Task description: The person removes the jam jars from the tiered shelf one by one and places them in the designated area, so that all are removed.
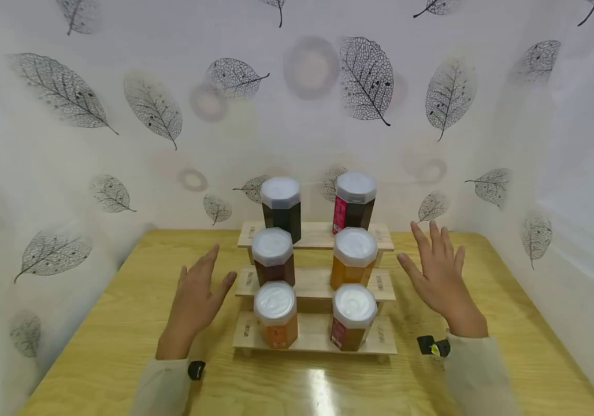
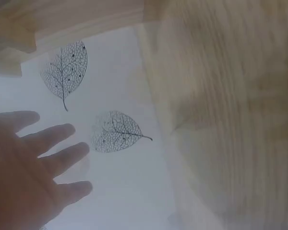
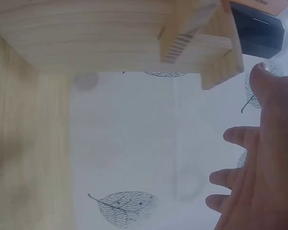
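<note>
A three-step wooden rack (image 1: 314, 335) stands mid-table in the head view, two white-lidded jars on each step. On top are a dark jar (image 1: 282, 218) and a dark jar with a pink label (image 1: 354, 211). The middle step bears a brown jar (image 1: 275, 270) and an amber jar (image 1: 351, 274); the bottom one, an orange-labelled jar (image 1: 280, 334) and a red-labelled jar (image 1: 348, 336). My left hand (image 1: 193, 303) hovers left of the rack, fingers extended, holding nothing. To the rack's right, my right hand (image 1: 440, 277) has its fingers spread, also holding nothing.
The wooden table (image 1: 120, 323) extends on both sides of the rack. A pale cloth (image 1: 297, 133) printed with skeleton leaves hangs behind and along both sides. Dark bands with small black pieces show at the left wrist (image 1: 196, 370) and right wrist (image 1: 434, 346).
</note>
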A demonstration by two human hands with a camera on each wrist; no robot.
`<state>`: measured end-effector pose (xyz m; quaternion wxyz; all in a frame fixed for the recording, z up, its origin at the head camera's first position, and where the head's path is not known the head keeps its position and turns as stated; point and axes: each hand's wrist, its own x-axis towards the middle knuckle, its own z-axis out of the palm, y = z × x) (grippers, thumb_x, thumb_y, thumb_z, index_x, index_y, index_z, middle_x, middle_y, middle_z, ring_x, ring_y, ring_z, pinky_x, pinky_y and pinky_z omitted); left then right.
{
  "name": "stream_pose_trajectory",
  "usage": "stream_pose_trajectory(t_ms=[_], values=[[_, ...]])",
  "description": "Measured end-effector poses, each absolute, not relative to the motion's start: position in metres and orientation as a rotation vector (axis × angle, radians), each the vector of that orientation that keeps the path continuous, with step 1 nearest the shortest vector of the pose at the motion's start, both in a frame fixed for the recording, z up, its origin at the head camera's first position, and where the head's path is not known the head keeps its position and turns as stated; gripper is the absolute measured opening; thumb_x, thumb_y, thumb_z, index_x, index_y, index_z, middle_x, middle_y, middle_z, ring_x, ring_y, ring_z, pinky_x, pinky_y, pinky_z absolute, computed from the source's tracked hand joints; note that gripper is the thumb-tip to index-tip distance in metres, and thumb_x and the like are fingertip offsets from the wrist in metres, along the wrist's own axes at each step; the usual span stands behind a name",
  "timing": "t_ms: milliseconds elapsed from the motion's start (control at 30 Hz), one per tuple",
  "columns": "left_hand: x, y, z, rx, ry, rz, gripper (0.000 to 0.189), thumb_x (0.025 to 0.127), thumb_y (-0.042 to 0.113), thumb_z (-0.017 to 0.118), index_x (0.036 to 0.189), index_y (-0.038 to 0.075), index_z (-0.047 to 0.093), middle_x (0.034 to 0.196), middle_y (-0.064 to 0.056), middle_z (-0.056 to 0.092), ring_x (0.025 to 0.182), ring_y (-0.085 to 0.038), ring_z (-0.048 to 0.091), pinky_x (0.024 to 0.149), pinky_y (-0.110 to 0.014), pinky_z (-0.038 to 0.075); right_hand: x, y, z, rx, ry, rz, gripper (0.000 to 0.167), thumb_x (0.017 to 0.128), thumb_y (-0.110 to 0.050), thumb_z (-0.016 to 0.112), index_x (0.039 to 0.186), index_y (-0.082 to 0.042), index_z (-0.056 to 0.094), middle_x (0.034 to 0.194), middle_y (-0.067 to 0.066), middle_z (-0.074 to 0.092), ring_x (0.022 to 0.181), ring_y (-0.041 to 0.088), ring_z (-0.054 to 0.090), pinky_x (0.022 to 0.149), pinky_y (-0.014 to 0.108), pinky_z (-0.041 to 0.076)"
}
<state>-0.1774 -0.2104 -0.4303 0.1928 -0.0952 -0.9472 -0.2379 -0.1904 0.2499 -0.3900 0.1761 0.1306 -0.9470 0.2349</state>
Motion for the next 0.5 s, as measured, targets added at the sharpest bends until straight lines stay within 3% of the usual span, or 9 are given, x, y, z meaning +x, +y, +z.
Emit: stream_pose_trajectory(t_ms=[200,500], values=[[-0.165,-0.205,-0.434,-0.264,-2.699,-0.856,0.068,0.097,0.049,0.045,0.152,0.022,0.015,0.147,-0.016,0.035,0.133,-0.039,0.034,0.106,-0.061,0.02,-0.191,0.249,-0.371,0.43,-2.624,0.637,0.066,0.099,-0.041,0.044,0.153,-0.018,0.013,0.156,0.02,0.001,0.141,0.043,-0.005,0.1,0.069,-0.013],[-0.147,-0.196,-0.444,-0.313,-2.666,-1.231,0.056,0.101,0.039,0.041,0.151,0.03,0.016,0.146,-0.014,0.037,0.129,-0.036,0.04,0.1,-0.057,0.035,-0.199,0.242,-0.335,0.531,-2.551,0.551,0.068,0.097,-0.043,0.048,0.152,-0.02,0.016,0.156,0.018,0.007,0.141,0.042,0.004,0.104,0.068,-0.002]])
